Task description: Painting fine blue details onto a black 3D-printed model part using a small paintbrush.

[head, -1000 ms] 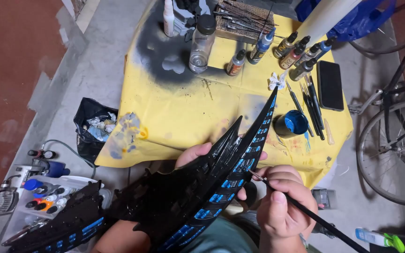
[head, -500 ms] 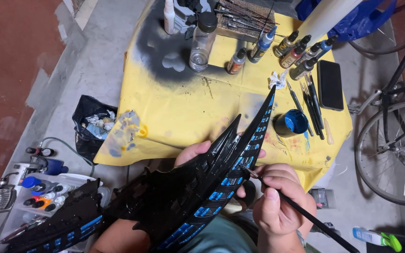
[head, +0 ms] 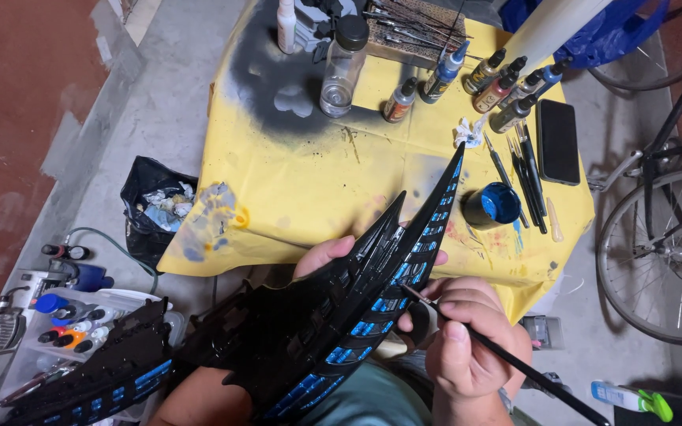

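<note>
Both hands: left (head: 333,256) under black wing piece (head: 333,331), right (head: 467,347) brushing it.

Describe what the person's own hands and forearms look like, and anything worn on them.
Both hands are bare: no gloves, and no rings or watch visible. The right hand shows short trimmed nails. The left hand is mostly hidden, only the fingertips showing. The forearms are bare, with no sleeves in view.

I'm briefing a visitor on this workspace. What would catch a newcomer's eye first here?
First, the big spiky black model piece with blue panels, low in the middle, propped by the left hand while the right hand puts a thin black paintbrush to it. Behind lies a yellow table cover with a black spray stain and a blue paint pot.
</note>
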